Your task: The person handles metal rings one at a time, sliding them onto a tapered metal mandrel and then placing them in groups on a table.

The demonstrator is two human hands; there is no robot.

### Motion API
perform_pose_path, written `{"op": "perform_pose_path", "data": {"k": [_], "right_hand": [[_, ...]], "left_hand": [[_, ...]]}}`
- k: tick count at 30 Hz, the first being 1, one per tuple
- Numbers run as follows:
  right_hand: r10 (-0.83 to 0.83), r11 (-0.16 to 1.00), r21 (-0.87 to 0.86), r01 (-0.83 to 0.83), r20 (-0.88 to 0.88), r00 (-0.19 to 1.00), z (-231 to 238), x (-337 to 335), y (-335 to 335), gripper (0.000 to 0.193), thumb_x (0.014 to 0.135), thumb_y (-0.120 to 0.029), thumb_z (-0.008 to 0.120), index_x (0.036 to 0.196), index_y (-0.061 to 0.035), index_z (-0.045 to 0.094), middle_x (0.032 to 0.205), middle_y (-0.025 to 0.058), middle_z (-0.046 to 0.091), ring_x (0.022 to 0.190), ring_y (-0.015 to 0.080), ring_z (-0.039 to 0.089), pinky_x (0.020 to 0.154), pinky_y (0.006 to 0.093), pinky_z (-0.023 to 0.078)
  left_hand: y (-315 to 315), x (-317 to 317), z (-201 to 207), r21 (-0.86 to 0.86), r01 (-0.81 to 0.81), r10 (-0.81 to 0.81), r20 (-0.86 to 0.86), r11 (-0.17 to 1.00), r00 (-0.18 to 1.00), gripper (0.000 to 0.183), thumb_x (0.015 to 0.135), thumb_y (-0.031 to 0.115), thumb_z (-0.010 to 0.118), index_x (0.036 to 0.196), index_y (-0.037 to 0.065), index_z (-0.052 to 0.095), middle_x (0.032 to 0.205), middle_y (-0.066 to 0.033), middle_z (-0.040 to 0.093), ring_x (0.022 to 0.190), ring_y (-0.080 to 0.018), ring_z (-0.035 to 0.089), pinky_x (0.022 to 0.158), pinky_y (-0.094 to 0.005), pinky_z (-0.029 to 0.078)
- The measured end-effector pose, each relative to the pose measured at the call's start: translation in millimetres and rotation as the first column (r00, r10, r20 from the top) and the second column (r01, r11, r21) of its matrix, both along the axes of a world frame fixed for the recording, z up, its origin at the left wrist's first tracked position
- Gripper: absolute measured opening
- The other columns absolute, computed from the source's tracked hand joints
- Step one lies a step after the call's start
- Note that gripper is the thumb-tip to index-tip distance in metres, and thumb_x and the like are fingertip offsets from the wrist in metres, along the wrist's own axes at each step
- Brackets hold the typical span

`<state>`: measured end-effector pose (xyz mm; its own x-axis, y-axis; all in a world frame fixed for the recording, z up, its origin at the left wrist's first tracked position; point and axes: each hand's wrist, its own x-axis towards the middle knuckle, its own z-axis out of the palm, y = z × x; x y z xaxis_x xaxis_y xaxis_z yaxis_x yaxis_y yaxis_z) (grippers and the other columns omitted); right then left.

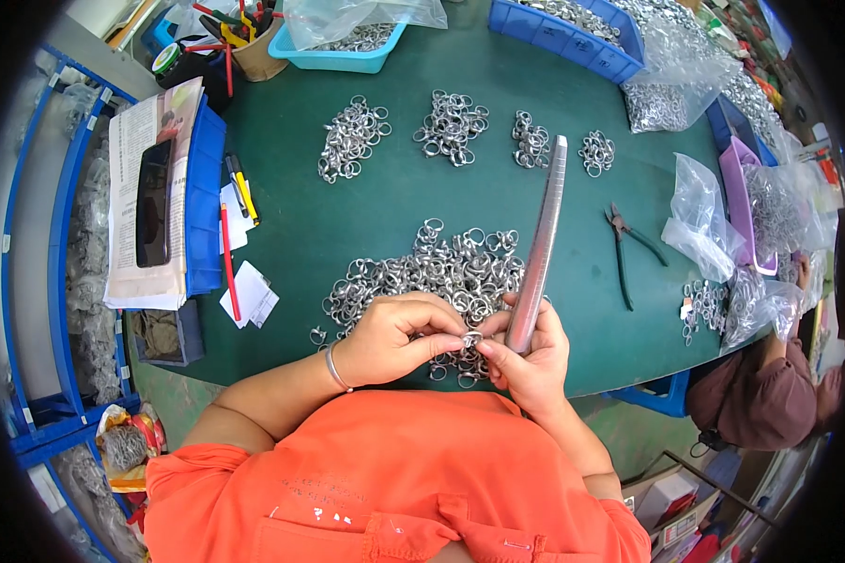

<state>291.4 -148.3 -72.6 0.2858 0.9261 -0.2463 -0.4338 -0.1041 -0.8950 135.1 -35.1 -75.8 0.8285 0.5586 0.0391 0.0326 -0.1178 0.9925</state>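
At the near edge of the green table, my left hand (399,340) pinches a silver metal ring (471,338) between thumb and fingertips. My right hand (535,361) meets it there, its thumb at the ring's other side. That same hand also grips the thick end of a tapered metal ring mandrel (541,235), which points up and away across the table. Just beyond both hands spreads a big loose heap of similar rings (422,272), and a few rings show below my fingers. My fingers partly cover the pinched ring.
Smaller ring piles (355,139) line the table's far part. Green-handled cutting pliers (626,249) lie to the right. A phone (155,202) rests on newspaper over a blue bin (207,197) at left. Blue tubs (573,42) stand far back. Another person's sleeve (756,394) shows at right.
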Motion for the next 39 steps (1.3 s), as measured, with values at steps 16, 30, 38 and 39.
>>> {"op": "perform_pose_path", "data": {"k": [16,30,38,39], "right_hand": [[-0.038,0.998,-0.047,0.037,-0.019,0.999,0,2,-1,0.041,0.082,0.001,0.058,0.118,0.0009,0.039,0.081,0.0064,0.054,0.051,0.0052,0.046,0.041,0.0168,0.037],[-0.030,0.995,-0.092,0.034,0.040,0.999,-4,12,-14,0.035,0.083,0.000,0.057,0.114,0.0012,0.041,0.077,0.0039,0.052,0.047,0.0050,0.045,0.039,0.0176,0.035],[0.037,0.999,0.005,-0.039,0.237,0.971,4,2,10,0.045,0.077,0.007,0.061,0.117,0.0005,0.040,0.099,0.0066,0.054,0.091,0.0114,0.051,0.077,0.0234,0.043],[0.054,0.996,0.051,-0.071,0.281,0.958,4,2,13,0.045,0.077,0.007,0.061,0.117,0.0004,0.040,0.100,0.0069,0.054,0.093,0.0120,0.052,0.078,0.0241,0.044]], "left_hand": [[4,-3,1,-0.140,-0.110,0.127,0.117,0.984,0.985,0.030,0.068,-0.010,0.069,0.094,-0.002,0.056,0.099,-0.0128,0.061,0.086,-0.0151,0.058,0.070,-0.0262,0.050],[18,-5,-3,-0.665,-0.164,0.249,0.034,0.729,0.968,0.017,0.086,0.004,0.055,0.100,-0.003,0.059,0.089,-0.0115,0.061,0.074,-0.0165,0.062,0.064,-0.0267,0.053],[15,-2,-2,-0.826,-0.073,0.200,0.048,0.559,0.979,0.015,0.086,0.009,0.057,0.096,-0.002,0.060,0.092,-0.0106,0.062,0.074,-0.0170,0.063,0.063,-0.0264,0.053],[12,-1,-3,-0.830,-0.083,0.193,0.030,0.552,0.981,0.014,0.086,0.009,0.057,0.095,-0.002,0.060,0.092,-0.0106,0.062,0.073,-0.0159,0.061,0.062,-0.0261,0.052]]}}
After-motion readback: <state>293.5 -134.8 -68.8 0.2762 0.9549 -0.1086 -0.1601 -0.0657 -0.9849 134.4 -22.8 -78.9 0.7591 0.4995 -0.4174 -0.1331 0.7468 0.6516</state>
